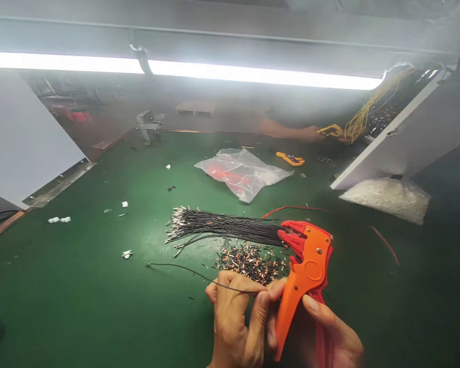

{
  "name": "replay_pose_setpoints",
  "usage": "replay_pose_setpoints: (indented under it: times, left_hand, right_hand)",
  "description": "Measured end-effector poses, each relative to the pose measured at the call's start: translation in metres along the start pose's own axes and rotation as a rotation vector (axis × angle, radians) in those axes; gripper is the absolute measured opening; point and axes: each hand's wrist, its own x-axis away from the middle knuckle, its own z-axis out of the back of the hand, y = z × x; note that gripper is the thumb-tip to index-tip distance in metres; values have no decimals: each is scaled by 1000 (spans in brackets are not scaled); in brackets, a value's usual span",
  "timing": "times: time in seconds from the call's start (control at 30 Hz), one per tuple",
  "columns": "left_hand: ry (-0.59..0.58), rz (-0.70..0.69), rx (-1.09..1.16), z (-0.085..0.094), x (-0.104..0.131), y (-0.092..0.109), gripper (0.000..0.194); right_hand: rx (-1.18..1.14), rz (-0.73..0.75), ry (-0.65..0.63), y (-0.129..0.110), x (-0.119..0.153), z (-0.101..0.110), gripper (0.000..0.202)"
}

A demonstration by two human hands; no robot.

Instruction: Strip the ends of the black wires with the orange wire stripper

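Note:
Between thumb and fingers, my left hand (235, 317) pinches a thin black wire (187, 268), whose far end reaches out to the left over the green table. My right hand (335, 327) is wrapped round an orange and red wire stripper (306, 276), held upright with its red jaws at the top. Just behind the hands lies a heap of short black insulation and copper scraps (253, 260). Beyond it rests a bundle of black wires (222, 225) with metal terminals at the left end. The stripper's jaws overlap the bundle's right end in view.
A clear plastic bag (245, 174) with red contents lies farther back, beside a yellow tool (290, 159). Another person's hand (310, 134) holds a yellow tool across the table. A filled bag (387, 197) sits by the right panel. Small white connectors (127, 254) are scattered left.

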Motion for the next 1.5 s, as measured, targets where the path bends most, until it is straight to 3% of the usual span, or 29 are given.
replay_pose_setpoints:
  times: [0.23,0.4,0.7,0.83,1.0,1.2,1.33,1.5]
  left_hand:
    - [-27,-145,-36,1,0,-5,19]
    - [-44,-111,-49,6,-1,0,21]
    - [-80,-109,-52,11,-6,-4,22]
    - [-127,-89,-109,11,-6,-7,29]
    - [-118,-161,-131,15,-10,-12,32]
    - [-60,-57,-132,22,-19,-22,39]
    - [-68,-7,-34,24,-18,-23,31]
    - [-112,135,144,25,-18,-14,36]
  right_hand:
    - [-57,-2,58,-1,1,-9,28]
    - [-43,-24,1,0,-1,-12,29]
    - [18,31,68,1,0,-1,33]
    - [48,-1,-3,5,-1,0,35]
    - [11,-81,-90,9,-2,3,29]
    - [42,-138,-176,6,-3,-1,49]
    - [133,-3,-116,5,-4,-3,48]
    - [260,91,153,0,0,0,43]
